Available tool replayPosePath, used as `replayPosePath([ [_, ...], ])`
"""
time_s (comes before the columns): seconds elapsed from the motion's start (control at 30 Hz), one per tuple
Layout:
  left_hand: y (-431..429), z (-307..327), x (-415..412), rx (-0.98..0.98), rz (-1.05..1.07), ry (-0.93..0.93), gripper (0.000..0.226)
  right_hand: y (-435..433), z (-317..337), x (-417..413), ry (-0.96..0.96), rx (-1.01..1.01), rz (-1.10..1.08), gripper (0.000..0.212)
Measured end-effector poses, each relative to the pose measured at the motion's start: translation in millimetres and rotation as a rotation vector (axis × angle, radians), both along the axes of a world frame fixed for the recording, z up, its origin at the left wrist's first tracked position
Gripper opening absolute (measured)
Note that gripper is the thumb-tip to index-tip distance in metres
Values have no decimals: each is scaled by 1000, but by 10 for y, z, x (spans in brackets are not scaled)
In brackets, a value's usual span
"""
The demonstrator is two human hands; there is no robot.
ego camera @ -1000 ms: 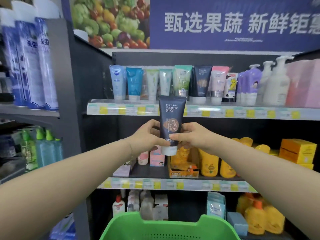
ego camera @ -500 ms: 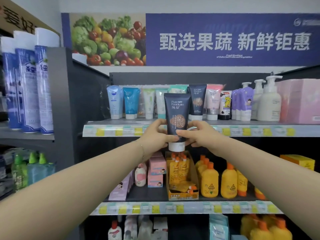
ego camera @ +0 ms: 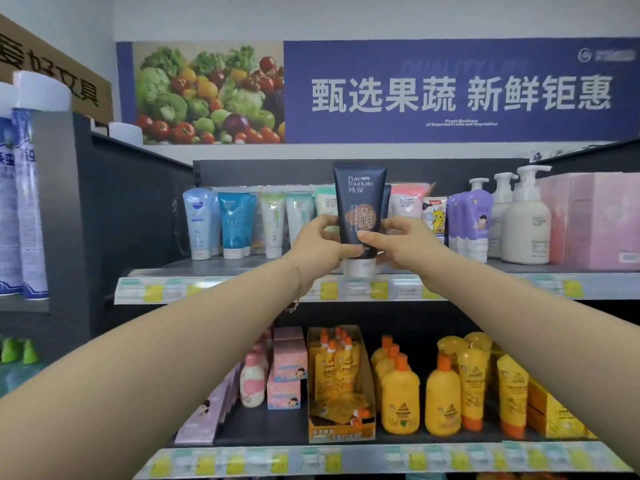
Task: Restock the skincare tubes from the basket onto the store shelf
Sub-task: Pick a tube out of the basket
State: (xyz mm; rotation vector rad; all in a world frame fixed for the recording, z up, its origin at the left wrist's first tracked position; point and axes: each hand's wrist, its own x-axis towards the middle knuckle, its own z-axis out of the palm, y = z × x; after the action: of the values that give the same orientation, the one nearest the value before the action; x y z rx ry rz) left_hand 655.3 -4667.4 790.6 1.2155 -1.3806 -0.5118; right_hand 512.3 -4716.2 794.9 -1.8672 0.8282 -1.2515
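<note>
Pale wall (ego camera: 346, 15); blue produce banner (ego camera: 377, 91)

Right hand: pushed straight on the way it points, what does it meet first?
Probably the standing row on the top shelf. The right hand, gripping the dark tube, points at the matching tube behind it, with the pink tube just beside. Depth is unclear.

You have bright, even light from overhead, with soft shadow beneath the shelf (ego camera: 512, 270). The wide lens bows your frame edges. The packs (ego camera: 20, 202) at far left smear, and the banner (ego camera: 450, 95) lettering looks slightly soft.
</note>
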Motion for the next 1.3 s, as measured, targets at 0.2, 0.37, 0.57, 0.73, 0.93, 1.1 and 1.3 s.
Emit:
replayPosePath([
  [0.2, -359, 191, -138, -31, 44, -32, 58, -282, 201, -96, -101, 79, -13, 36],
  [0.37, -628, 249, -217, -50, 89, -77, 58, -489, 256, -153, -96, 95, -34, 32],
  [0.57, -936, 169, -222, -7, 150, -139, 56, -761, 183, -160, 44, 77, -75, 41],
  [0.73, -1131, 96, -217, 18, 199, -224, 58, -875, 115, -162, 181, 77, -65, 34],
  [0.93, -1269, 45, -223, 58, 235, -322, 44, -1021, 52, -140, 289, 32, -64, 44],
  [1.1, -1272, 12, -217, 73, 283, -391, 47, -1095, 18, -199, 376, -2, -10, 47],
  [1.3, -1137, -57, -249, 10, 407, -400, 55, -982, -94, -274, 582, -369, -236, 39],
])
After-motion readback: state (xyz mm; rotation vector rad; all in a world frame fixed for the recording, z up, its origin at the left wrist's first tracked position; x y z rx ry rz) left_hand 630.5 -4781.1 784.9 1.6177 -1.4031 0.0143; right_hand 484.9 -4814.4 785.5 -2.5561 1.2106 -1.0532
